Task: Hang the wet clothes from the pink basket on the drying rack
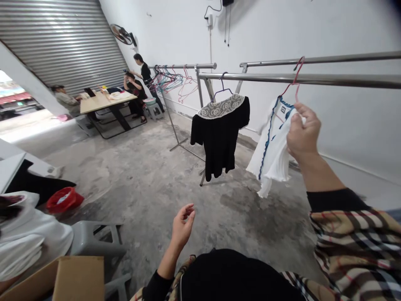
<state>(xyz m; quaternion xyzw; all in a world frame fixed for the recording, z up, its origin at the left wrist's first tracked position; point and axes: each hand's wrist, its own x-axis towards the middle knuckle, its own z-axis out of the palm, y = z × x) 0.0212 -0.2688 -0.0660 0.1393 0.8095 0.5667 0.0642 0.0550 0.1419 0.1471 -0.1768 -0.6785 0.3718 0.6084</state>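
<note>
My right hand (303, 133) is pinching the neck of the white top (272, 154), right where it sits on the red hanger (296, 77). The hanger's hook is over the shiny rail (344, 78). My left hand (182, 225) is low, half open with soft curled fingers, and holds nothing. 1 black top (221, 140) hangs on the same rail, near the white one. I think this is the hanging-up step. Before I let go, the hook must sit well and the top must hang straight.
</note>
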